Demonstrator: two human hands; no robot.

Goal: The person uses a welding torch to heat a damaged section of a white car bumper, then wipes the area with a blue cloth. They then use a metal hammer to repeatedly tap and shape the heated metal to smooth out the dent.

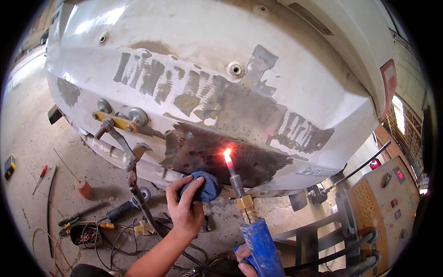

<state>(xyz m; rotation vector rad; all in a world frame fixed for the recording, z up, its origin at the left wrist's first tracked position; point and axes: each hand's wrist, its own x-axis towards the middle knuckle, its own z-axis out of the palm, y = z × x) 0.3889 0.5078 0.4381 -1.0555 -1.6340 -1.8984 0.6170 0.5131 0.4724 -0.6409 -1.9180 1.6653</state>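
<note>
My right hand (247,264), partly hidden at the lower edge, grips a blue-handled spot-welding gun (262,244) with a brass collar. The slim tip (227,153) of the gun glows red-white against a darkened bare-metal patch (203,147) on the white car panel (194,32). Just left of the gun, my left hand (185,214) has its fingers wrapped round a bunched blue cloth (203,186). That cloth rests at or close to the lower edge of the dark patch; contact is hard to judge. Above it spread grey sanded areas (249,111).
A yellow bar with round metal discs (121,122) is fixed to the panel at left, with a metal rod below. On the floor lie an angle grinder (122,210), cables, a red screwdriver (40,177) and a tin (86,235). At right stands a control box (378,207) with thick cables.
</note>
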